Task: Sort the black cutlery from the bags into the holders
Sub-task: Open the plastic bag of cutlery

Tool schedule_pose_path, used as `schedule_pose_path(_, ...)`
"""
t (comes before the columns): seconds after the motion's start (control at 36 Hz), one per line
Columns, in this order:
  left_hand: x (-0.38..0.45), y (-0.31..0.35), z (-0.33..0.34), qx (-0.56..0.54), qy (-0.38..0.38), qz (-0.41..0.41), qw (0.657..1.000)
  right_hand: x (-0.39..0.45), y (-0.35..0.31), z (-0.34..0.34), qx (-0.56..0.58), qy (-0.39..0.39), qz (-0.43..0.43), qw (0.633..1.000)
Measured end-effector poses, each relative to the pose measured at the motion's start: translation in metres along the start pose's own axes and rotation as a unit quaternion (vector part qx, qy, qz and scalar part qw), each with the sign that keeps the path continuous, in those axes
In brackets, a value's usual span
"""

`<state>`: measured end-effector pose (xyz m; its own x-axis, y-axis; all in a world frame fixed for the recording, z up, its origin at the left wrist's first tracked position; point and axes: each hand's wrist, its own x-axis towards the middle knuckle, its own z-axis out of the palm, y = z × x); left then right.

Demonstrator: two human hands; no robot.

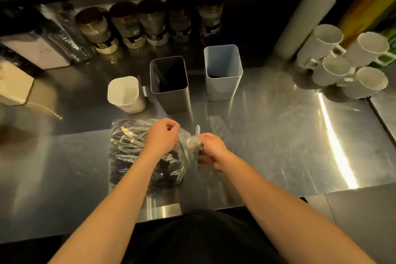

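The right hand (211, 151) is pinching the twisted neck of the clear bag (137, 152) of black cutlery; the left hand (164, 134), fingers curled, is gripping the bag beside it. Beyond both hands, three holders (170, 96) are standing.

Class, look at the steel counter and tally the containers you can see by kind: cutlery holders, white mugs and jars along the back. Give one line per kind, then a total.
Cutlery holders: 3 (white, dark grey, light grey)
White mugs: 4 (first at)
Jars with dark lids: 5 (first at)
Total: 12
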<state>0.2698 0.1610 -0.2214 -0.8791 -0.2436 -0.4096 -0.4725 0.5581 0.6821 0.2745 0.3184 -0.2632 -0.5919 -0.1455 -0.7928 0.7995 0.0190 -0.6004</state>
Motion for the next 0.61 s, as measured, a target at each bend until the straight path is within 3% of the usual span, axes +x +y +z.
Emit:
schedule_pose_path(0.14,0.01,0.05,0.029,0.064,-0.144,0.032,0.987,-0.02,0.009,-0.057,-0.039,-0.125,0.112,0.985)
schedule_pose_path(0.22,0.017,0.073,0.054,0.016,-0.169,0.0,0.985,-0.019,0.021,-0.088,-0.053,-0.121,0.143,0.981)
schedule_pose_path(0.33,0.032,0.085,0.097,-0.087,-0.158,-0.071,0.981,-0.017,0.022,-0.12,-0.014,0.013,0.066,0.998)
schedule_pose_path(0.42,0.038,0.093,0.132,-0.138,-0.113,-0.102,0.979,-0.005,0.024,-0.14,0.014,0.15,-0.023,0.988)
schedule_pose_path(0.53,0.029,0.1,0.176,-0.113,-0.163,-0.171,0.965,0.015,0.019,-0.156,-0.017,0.225,-0.048,0.973)
schedule_pose_path(0.61,0.046,0.088,0.213,-0.053,-0.164,-0.159,0.972,0.03,0.005,-0.165,-0.08,0.263,-0.062,0.959)
